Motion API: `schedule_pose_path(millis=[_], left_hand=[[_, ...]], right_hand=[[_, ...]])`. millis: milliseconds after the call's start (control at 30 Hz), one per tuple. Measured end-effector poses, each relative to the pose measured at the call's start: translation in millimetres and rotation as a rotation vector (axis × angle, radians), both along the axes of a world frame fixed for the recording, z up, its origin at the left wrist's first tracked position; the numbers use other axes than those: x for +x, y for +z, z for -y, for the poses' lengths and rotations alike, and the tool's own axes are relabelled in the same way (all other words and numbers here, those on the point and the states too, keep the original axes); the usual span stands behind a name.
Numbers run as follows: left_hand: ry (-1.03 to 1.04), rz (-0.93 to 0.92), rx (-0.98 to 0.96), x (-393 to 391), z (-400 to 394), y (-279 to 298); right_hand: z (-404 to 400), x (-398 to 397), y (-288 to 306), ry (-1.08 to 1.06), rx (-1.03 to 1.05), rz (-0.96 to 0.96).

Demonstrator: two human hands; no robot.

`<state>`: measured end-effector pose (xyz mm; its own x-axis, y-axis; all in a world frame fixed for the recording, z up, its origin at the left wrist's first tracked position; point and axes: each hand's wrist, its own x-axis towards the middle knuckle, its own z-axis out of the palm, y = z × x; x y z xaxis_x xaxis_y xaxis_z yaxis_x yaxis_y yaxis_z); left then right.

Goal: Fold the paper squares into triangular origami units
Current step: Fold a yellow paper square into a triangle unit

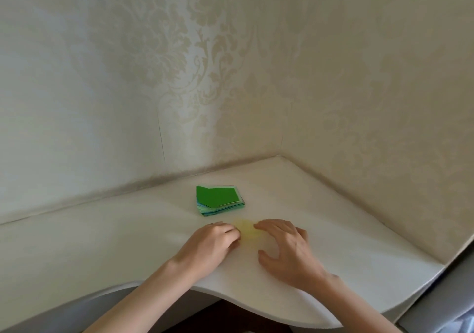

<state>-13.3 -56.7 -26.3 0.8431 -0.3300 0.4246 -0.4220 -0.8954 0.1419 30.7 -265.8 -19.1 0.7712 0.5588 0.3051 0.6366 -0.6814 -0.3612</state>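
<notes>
Two bare arms reach in from the near edge of the white table (102, 243). Between the hands lies one pale yellow paper (246, 230), flat on the table. It is washed out by the light, so I cannot tell its shape or whether it has any folds yet.

On the left, the left hand (209, 246) has its fingers curled at the left edge of the yellow paper. It looks like it pinches that edge, but the fingertips hide the spot, so I am not sure. On the right, the right hand (287, 248) is spread out and loose, palm down. Its fingertips rest at the right side of the paper, and the thumb sits on the table nearer to us.

Just beyond the hands sits a stack (219, 200) of paper squares, green on top with blue and light green under it. Near it there is no finished triangle that I can see.

So I think the job is only starting. One sheet is being worked on, and the whole stack is left to fold.

Behind the table, patterned walls (359, 89) meet in a corner.
</notes>
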Motion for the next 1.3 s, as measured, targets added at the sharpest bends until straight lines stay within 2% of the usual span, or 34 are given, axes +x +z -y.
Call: schedule_pose_path(millis=[167,300,367,533,667,800,900,1033,1167,1233,1300], left_hand=[[0.102,-0.005,-0.182,-4.9,-16.7,0.2],[0.288,-0.098,-0.406,-6.2,-14.7,-1.4],[0.356,-0.117,-0.457,-3.6,-10.6,-3.3],[0.440,-0.052,-0.338,4.9,2.5,-8.7],[0.489,-0.004,-0.301,9.9,8.6,-11.6],[0.521,-0.057,-0.393,13.2,6.6,-9.7],[0.464,-0.130,-0.512,11.5,-2.1,-5.7],[0.432,-0.142,-0.559,5.7,-8.4,-0.9],[0.457,-0.110,-0.511,5.9,-5.3,-1.7],[0.455,-0.068,-0.425,6.2,0.5,-1.0],[0.468,-0.107,-0.356,6.4,10.4,1.2]], right_hand=[[-8.0,15.4,-2.6,0.024,0.106,-0.032],[-14.7,16.4,-7.7,-0.098,0.112,-0.022],[-17.2,15.9,-6.5,-0.176,0.103,-0.048],[-27.7,13.2,-2.9,-0.332,0.081,-0.090],[-33.7,10.2,-2.8,-0.362,0.009,-0.071],[-32.0,10.3,-5.5,-0.354,0.041,-0.075],[-24.4,13.2,-6.1,-0.317,0.118,-0.122],[-15.8,14.7,-8.6,-0.266,0.185,-0.154],[-17.1,10.6,-9.6,-0.270,0.155,-0.125],[-17.7,9.5,-9.7,-0.280,0.148,-0.113],[-18.3,8.7,-10.1,-0.287,0.136,-0.103]])
